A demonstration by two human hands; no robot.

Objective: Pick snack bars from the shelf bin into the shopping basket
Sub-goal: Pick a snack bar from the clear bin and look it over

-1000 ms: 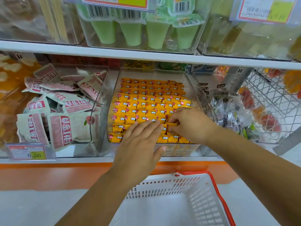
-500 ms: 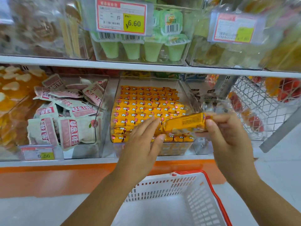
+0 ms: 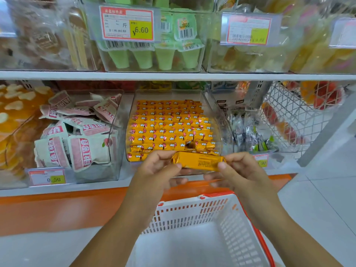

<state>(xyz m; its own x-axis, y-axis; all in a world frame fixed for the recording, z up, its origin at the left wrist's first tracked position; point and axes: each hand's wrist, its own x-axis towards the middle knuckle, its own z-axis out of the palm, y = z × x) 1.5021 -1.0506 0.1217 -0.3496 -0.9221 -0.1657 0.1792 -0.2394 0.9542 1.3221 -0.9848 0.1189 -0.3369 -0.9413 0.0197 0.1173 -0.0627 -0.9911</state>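
Two hands hold one bar. The left hand (image 3: 156, 170) pinches the left end of the bar (image 3: 198, 162), and the right hand (image 3: 242, 170) pinches the right end, so each grip is closed on it. The bar lies level between them, with its small print facing up. It hangs in the air, just in front of the bin (image 3: 213, 105) and above the far edge of the basket (image 3: 192, 212).

The step in hand looks like putting this bar into the basket. To do it well, the person should bring it toward the body and down, over the middle of the basket, not over the rim. It is best to let go low, so the bar does not bounce out. The wrapper is shiny and may be slippery, so a soft, sure pinch is enough, and a hard squeeze could crush the snack.

One hand can do the drop. The other hand could then reach for the bin. Many bars (image 3: 169, 124) lie there in neat rows, with a small gap near the front. Taking the next one from beside that gap should keep the rows tidy.
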